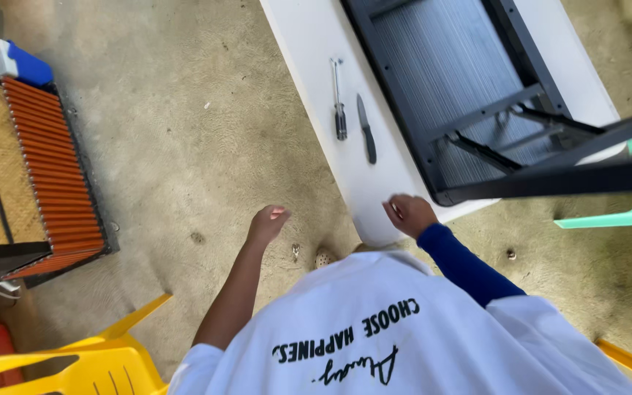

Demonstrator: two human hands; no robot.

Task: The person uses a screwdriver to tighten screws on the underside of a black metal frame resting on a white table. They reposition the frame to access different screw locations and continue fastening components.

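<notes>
The right hand (pixel 409 213), in a blue sleeve, is loosely curled and holds nothing; it rests at the near edge of the white worktop (pixel 316 36). The left hand (pixel 268 222) hangs bare over the floor, left of the worktop, fingers curled in, empty. On the worktop, beyond the right hand, lie two tools side by side: one screwdriver (pixel 339 99) and one knife (pixel 366 129). Right of them lies one black frame (pixel 469 95).

I count two tools on the white surface (pixel 309 44): one screwdriver (pixel 339 102) and one knife (pixel 366 130). One dark framed panel (pixel 440 80) lies there too. Two yellow chairs (pixel 74 362) flank me, plus one orange filter (pixel 53 175).
</notes>
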